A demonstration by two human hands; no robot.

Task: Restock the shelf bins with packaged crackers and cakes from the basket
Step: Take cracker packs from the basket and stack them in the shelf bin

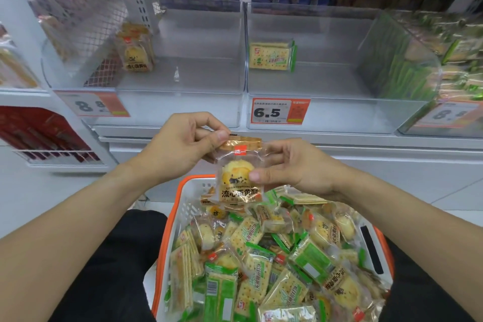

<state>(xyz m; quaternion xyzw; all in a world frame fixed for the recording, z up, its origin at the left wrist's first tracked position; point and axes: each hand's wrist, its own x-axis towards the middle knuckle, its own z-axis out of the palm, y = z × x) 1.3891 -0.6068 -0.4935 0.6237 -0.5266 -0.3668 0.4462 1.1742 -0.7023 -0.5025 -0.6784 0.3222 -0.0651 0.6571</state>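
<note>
A clear-wrapped yellow cake packet [239, 180] hangs upright above the basket. My left hand [180, 144] pinches its orange top seam, and my right hand [292, 167] pinches its right side with thumb on the front. Below, the orange-rimmed white basket [180, 206] holds several cake packets and green cracker packets [311, 259]. On the shelf, the left clear bin [183, 91] has one cake packet [136, 52] standing at its left wall. The middle bin [326, 94] holds a green cracker packet [271, 56] standing upright.
A clear bin at the right [418, 60] is packed with green packets. Price tags reading 8.8 [91, 106] and 6.5 [279, 112] hang on the bin fronts. Red boxes [39, 133] fill a lower left rack. My dark-trousered legs flank the basket.
</note>
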